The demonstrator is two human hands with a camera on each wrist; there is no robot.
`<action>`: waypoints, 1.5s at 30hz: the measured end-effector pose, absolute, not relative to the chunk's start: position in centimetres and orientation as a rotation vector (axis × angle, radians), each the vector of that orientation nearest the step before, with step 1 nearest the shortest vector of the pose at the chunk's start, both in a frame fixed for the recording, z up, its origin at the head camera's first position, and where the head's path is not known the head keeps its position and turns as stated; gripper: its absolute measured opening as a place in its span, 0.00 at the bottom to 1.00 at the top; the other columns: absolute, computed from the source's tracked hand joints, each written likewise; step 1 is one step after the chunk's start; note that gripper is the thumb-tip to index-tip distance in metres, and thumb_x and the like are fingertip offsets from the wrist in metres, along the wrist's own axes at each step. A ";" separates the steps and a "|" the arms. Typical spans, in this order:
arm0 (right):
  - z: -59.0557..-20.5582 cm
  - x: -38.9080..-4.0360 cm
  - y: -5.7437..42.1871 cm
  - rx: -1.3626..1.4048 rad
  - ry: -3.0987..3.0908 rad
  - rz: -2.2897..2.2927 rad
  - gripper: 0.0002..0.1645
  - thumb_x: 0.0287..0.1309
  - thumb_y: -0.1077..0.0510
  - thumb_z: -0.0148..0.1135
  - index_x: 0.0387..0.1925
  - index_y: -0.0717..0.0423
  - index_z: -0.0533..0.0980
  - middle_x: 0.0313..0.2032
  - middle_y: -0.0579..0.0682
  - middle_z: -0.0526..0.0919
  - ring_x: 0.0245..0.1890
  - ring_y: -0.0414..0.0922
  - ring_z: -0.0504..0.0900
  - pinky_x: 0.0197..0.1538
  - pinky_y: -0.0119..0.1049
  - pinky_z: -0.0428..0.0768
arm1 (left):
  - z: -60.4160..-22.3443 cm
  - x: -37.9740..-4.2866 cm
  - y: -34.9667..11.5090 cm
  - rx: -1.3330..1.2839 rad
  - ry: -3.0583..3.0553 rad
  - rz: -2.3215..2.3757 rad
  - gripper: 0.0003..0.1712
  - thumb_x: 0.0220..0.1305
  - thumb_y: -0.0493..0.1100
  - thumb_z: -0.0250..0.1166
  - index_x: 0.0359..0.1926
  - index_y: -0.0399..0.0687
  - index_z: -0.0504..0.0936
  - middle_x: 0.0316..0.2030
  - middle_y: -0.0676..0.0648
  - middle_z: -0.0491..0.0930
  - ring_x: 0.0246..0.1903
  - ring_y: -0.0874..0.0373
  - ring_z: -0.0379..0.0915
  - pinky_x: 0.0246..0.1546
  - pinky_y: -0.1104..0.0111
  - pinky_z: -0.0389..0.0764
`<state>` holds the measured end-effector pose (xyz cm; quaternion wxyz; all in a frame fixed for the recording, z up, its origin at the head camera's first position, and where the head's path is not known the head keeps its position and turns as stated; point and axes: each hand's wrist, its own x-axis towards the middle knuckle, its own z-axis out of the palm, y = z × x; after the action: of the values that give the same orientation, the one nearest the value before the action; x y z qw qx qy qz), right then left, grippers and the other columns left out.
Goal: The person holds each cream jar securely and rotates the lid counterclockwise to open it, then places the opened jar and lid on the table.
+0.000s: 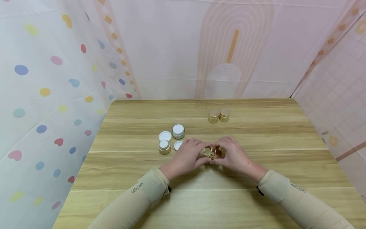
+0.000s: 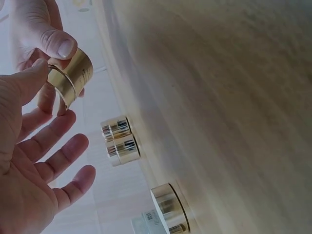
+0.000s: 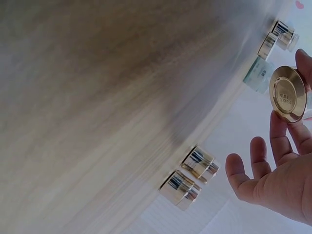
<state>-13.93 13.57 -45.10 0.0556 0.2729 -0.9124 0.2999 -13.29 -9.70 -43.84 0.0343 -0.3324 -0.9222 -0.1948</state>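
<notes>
A gold jar [image 1: 212, 152] is held tilted between both hands above the table. My left hand [image 1: 189, 156] pinches its near end by the rim with thumb and forefinger; the other fingers spread loosely in the left wrist view. Around the jar's body, the fingers and thumb of my right hand [image 1: 233, 155] are curled. The jar's round gold base [image 3: 288, 94], with raised lettering, shows in the right wrist view. Left of the left hand stand a glass jar [image 1: 178, 131] and a gold-based jar [image 1: 164, 147], both white on top.
Two lids, white inside, lie by those jars: one lid [image 1: 165, 136] behind the gold-based jar, another lid [image 1: 178, 145] partly hidden by the left hand. Two gold-capped jars [image 1: 213, 116] stand side by side farther back. A patterned cloth [image 1: 171, 57] hangs behind the wooden table [image 1: 137, 111].
</notes>
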 end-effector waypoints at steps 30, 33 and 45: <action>-45.2 -14.0 13.5 0.830 -2.731 0.903 0.30 0.42 0.56 0.89 0.49 0.56 0.86 0.46 0.52 0.92 0.53 0.54 0.85 0.64 0.59 0.80 | -43.8 -12.8 -10.2 -0.907 -2.785 -0.651 0.30 0.65 0.55 0.75 0.65 0.54 0.81 0.58 0.49 0.84 0.63 0.47 0.77 0.69 0.49 0.74; -45.1 -14.0 13.5 0.801 -2.753 0.935 0.30 0.42 0.58 0.88 0.50 0.58 0.85 0.47 0.54 0.91 0.54 0.56 0.85 0.63 0.61 0.81 | -43.9 -12.7 -10.2 -0.906 -2.761 -0.649 0.28 0.65 0.53 0.75 0.65 0.58 0.82 0.56 0.49 0.84 0.61 0.48 0.77 0.64 0.50 0.75; -44.8 -14.5 13.0 0.793 -2.727 0.999 0.31 0.43 0.58 0.87 0.51 0.60 0.85 0.49 0.56 0.89 0.53 0.57 0.85 0.60 0.57 0.83 | -43.6 -12.6 -10.9 -0.731 -2.827 -0.655 0.22 0.59 0.53 0.80 0.48 0.52 0.81 0.45 0.53 0.86 0.57 0.48 0.78 0.69 0.44 0.70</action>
<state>-14.50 13.05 -44.82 0.0656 0.2629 -0.9039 0.3310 -12.57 -10.89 -43.59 0.0744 -0.2435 -0.9421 -0.2184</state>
